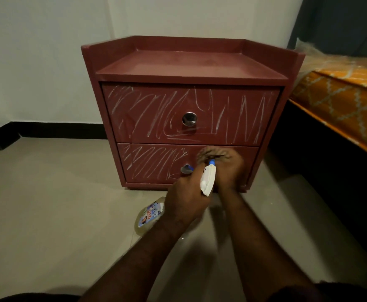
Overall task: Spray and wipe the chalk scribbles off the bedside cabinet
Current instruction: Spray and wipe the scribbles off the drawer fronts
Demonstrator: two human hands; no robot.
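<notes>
The maroon bedside cabinet (189, 68) stands on the floor against the wall. White chalk scribbles cover its upper drawer front (152, 114) and the left part of its lower drawer front (147, 162). My left hand (184, 199) grips the neck of a clear spray bottle (149, 214) with a white spray head (208, 179), tilted towards the lower drawer. My right hand (226, 168) is blurred in front of the lower drawer's right half, its fingers curled at the blue nozzle tip (212, 162). The right part of the lower drawer is hidden behind my hands.
A bed with an orange patterned mattress (339, 101) wrapped in plastic stands close on the cabinet's right. Grey floor (58, 203) spreads to the left and front. A black skirting (54, 129) runs along the white wall.
</notes>
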